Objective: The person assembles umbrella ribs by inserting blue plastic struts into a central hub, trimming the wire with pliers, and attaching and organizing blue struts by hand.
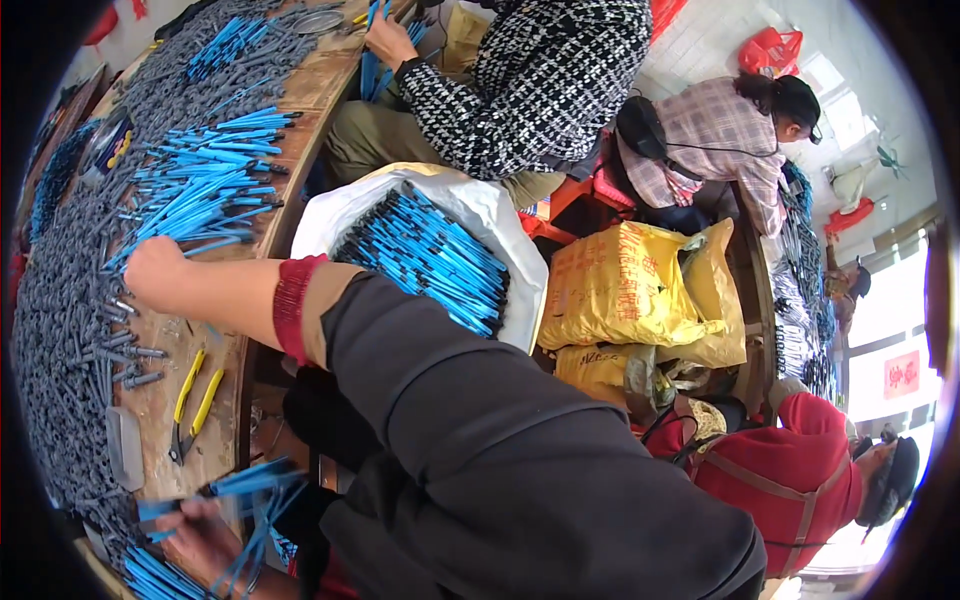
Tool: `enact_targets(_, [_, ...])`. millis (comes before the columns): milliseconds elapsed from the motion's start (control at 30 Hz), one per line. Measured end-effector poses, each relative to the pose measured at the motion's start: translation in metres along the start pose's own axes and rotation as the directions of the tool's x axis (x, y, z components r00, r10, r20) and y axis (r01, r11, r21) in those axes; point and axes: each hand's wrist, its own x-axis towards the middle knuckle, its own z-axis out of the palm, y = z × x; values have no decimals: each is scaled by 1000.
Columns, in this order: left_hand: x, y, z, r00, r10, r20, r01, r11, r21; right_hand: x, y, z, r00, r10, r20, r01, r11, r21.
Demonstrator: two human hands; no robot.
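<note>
At the edge of a heap of blue pen-like sticks with dark ends (pixel 205 180), my right hand (pixel 158 275) is curled closed. Its fingertips are turned away, so what they grip is hidden. Low on the left, my left hand (pixel 205 540) is smeared by motion. Several loose blue sticks (pixel 255 482) fan out across and around it, seemingly in its grasp. More blue sticks (pixel 160 575) lie just beneath that hand. Between my hands, yellow-handled pliers (pixel 195 405) rest on the wooden table (pixel 205 345), their handles spread. Small grey plastic parts (pixel 65 330) are piled thickly beside both hands.
A translucent plastic piece (pixel 125 447) lies near the pliers. Beyond my right arm stands a white sack (pixel 525 250) full of blue sticks. Yellow sacks (pixel 625 285) sit farther right. A person in a checked jacket (pixel 560 80) works at the table; others sit at the right.
</note>
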Motion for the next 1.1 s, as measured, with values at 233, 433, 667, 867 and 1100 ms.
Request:
enact_targets(233, [12,-29,-27,973,149,-177,-115,975,190,-12,27,27,948,53,-315,-120,973,-198])
enact_targets(433, [11,6,-39,960,-140,244,196,955,-223,14,20,27,947,244,-209,-272,955,-115])
enact_targets(667, [2,-48,-60,930,25,-368,0,998,67,3,23,6,999,37,-9,-38,920,-391])
enact_targets(867, [0,-23,-9,981,-43,-188,-32,925,-379,-2,21,-31,991,-121,-58,83,894,-441])
enact_targets(1100, [-2,-33,-13,994,-94,-63,57,898,-436,-1,7,-45,969,-242,47,242,897,-369])
